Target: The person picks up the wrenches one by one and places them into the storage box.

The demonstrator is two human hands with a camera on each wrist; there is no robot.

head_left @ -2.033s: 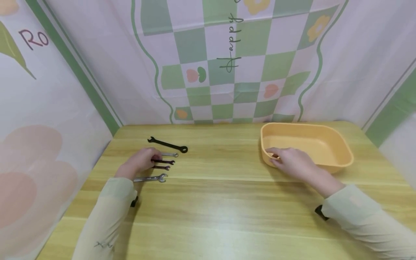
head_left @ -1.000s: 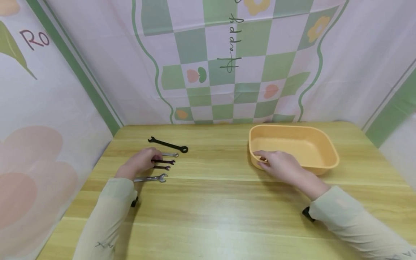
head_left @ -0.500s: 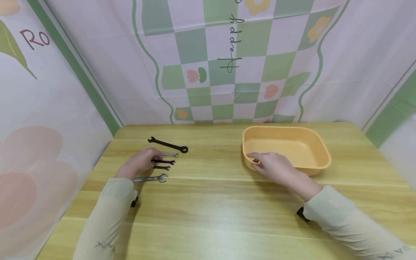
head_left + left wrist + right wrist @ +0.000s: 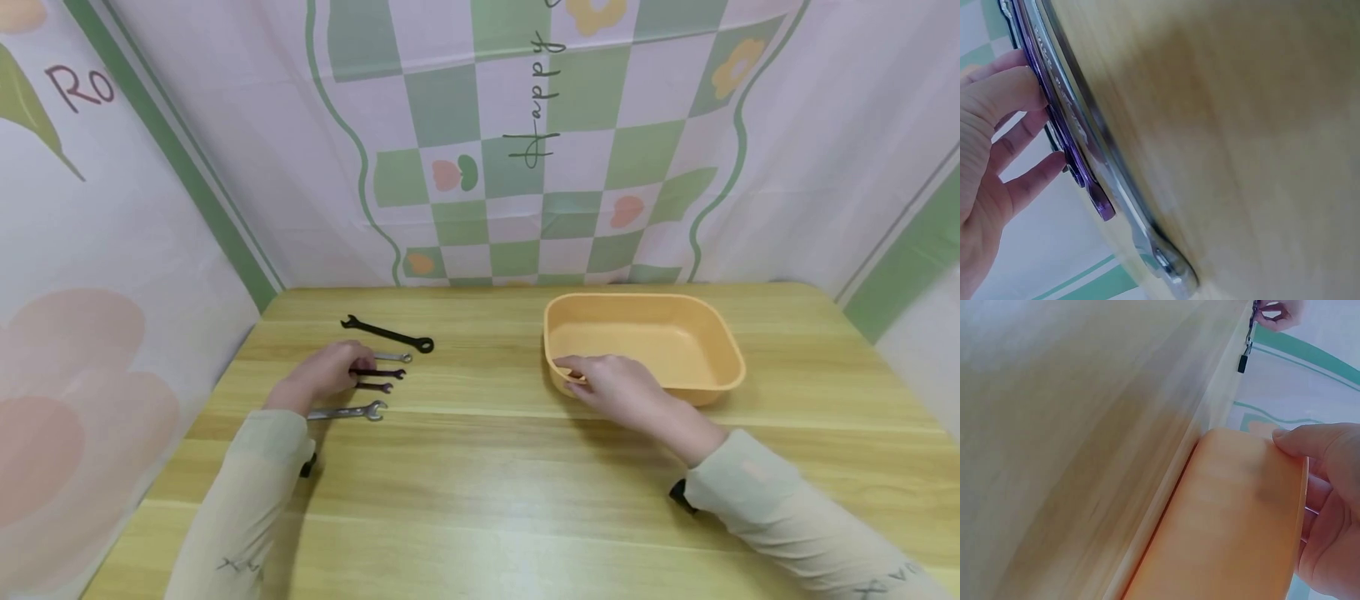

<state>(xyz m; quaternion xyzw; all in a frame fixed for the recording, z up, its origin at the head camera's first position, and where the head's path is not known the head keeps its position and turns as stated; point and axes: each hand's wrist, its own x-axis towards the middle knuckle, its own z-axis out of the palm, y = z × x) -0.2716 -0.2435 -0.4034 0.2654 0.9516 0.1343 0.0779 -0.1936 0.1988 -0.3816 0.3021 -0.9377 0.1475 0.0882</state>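
Several wrenches lie in a rough row at the table's left. My left hand (image 4: 330,371) is over the middle ones, its thumb and fingers pinching a dark purple wrench (image 4: 384,373). A shorter purple wrench (image 4: 375,387) and a small silver wrench (image 4: 393,357) lie on either side, partly hidden by the hand. Nearer me is a larger silver wrench (image 4: 348,412), also seen along the purple ones in the left wrist view. My right hand (image 4: 622,387) grips the near-left rim of a yellow-orange plastic basin (image 4: 645,298), thumb outside, fingers inside. No object shows in the basin.
A black wrench (image 4: 386,333) lies behind the others, slanting toward the back. The wooden table (image 4: 495,467) reaches back to a checked curtain (image 4: 513,125). Another curtain (image 4: 90,333) hangs along the left edge.
The basin has slid left across the table with my right hand on its rim, moving toward the wrenches. My left hand and the wrenches have stayed in place.
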